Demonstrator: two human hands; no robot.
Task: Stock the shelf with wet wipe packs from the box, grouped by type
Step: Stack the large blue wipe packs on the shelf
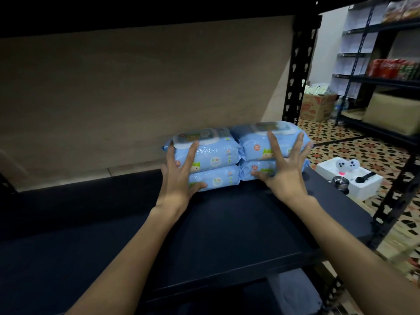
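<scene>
Dark shelf (227,223): both hands spread flat against stacked wipe packs (213,160).

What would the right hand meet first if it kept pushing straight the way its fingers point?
The right hand already lies flat against the right stack of blue wipe packs. Beyond them comes the shelf's brown back panel; the gap behind the packs is hard to judge.

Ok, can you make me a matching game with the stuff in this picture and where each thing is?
Things:
1. blue wipe packs
2. left hand
3. white box
4. red packets

Places:
A. on the patterned floor
B. on the far shelf at the right
C. stacked at the back of the dark shelf
D. pressed on the left stack

Pairs: 1-C, 2-D, 3-A, 4-B
</scene>
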